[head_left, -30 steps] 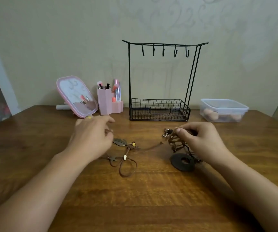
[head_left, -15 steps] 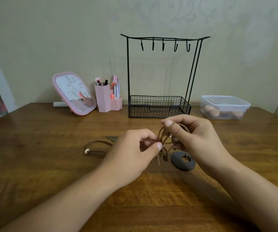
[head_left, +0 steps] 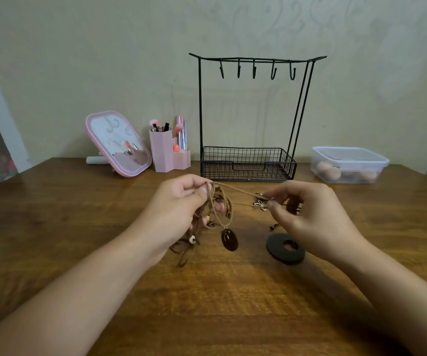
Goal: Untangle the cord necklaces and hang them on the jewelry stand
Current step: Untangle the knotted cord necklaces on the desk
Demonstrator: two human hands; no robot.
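Observation:
A tangle of brown cord necklaces (head_left: pixel 213 209) hangs from my left hand (head_left: pixel 179 201), which pinches the cords above the wooden table (head_left: pixel 53 227). A dark oval pendant (head_left: pixel 229 239) dangles from the bunch, and a white bead (head_left: pixel 192 239) shows lower left. One tan cord stretches right to my right hand (head_left: pixel 307 214), which pinches it by a small metal charm (head_left: pixel 260 202). A black ring pendant (head_left: pixel 285 249) lies on the table under my right hand. The black wire jewelry stand (head_left: pixel 254 62) with several bare hooks stands behind, at the wall.
The stand's wire basket (head_left: pixel 248 163) sits at its foot. A pink mirror (head_left: pixel 118 143) and a pink brush holder (head_left: pixel 166 152) stand at the back left. A clear lidded box (head_left: pixel 349 164) with sponges is at the back right. A white shelf edges the far left.
Both hands have lifted the cords off the table and drawn apart, so one cord is now taut between them. The oval pendant now hangs free.

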